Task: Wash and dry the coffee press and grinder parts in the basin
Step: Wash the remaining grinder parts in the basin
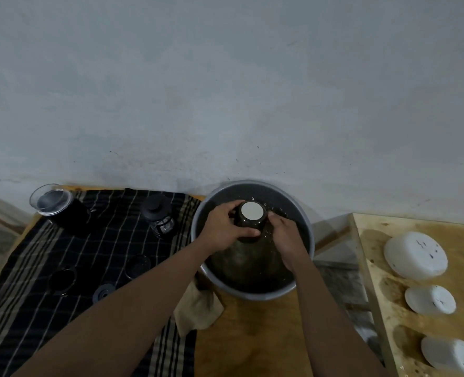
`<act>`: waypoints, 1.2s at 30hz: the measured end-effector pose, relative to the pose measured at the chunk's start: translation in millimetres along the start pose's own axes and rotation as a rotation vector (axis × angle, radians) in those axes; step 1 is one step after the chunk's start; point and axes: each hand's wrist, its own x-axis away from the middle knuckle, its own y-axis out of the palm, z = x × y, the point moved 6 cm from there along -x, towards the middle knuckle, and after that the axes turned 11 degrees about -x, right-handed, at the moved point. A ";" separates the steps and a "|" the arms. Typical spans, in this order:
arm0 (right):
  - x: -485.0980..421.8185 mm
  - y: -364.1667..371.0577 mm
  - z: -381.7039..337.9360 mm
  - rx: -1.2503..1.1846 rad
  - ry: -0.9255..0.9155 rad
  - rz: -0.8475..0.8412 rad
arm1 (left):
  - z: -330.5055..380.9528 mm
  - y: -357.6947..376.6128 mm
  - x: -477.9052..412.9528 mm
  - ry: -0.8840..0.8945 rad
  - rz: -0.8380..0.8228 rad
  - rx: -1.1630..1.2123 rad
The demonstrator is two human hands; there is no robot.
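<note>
hands meet inside the basin (252,296), both on one dark vessel (248,231). the left hand (224,227) grasps it from the left, fingers curled over its far side and thumb laid across the near side. the right hand (288,240) comes in from the right with its fingers bent against the vessel's right flank; whether it truly grips or only touches i cannot tell, as the fingertips are lost in shadow. the vessel sits in the far half of the basin, its pale round end (252,212) turned up toward the camera. dark water (252,270) flecked with small specks lies below it, and both bare forearms reach in over the near rim.

the basin is round and grey, standing on a wooden table (247,346) close to a grey wall (225,91). a beige rag (198,312) lies crumpled just beside its near left edge.

left of the basin a dark striped cloth (34,308) covers the table. on it stand a small black coffee press (158,217), near the basin, and farther left at the back a black grinder (62,210) topped with a clear cup. three dark round parts lie nearer: a ring-like part (137,266), a dark round piece (62,278) and a small disc (104,293).

to the right, on a separate stained wooden surface (375,268), three white tubs (416,254) sit upside down in a row.
</note>
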 end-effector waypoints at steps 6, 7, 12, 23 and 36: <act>8.9 2.6 2.1 0.085 0.010 -0.023 | -2.0 6.3 2.6 0.025 -0.030 -0.074; 10.3 2.5 2.7 0.107 0.012 -0.020 | -2.5 6.2 3.4 0.028 -0.028 -0.085; 20.4 5.9 -1.1 0.161 0.013 0.001 | -8.2 8.3 7.1 0.023 -0.024 -0.097; 36.4 54.3 -62.9 0.217 -0.120 -0.121 | 26.0 -84.8 36.4 0.071 0.087 0.012; 91.4 337.9 -42.3 0.357 -0.172 -0.597 | -110.6 -310.2 167.9 -0.164 0.401 -0.143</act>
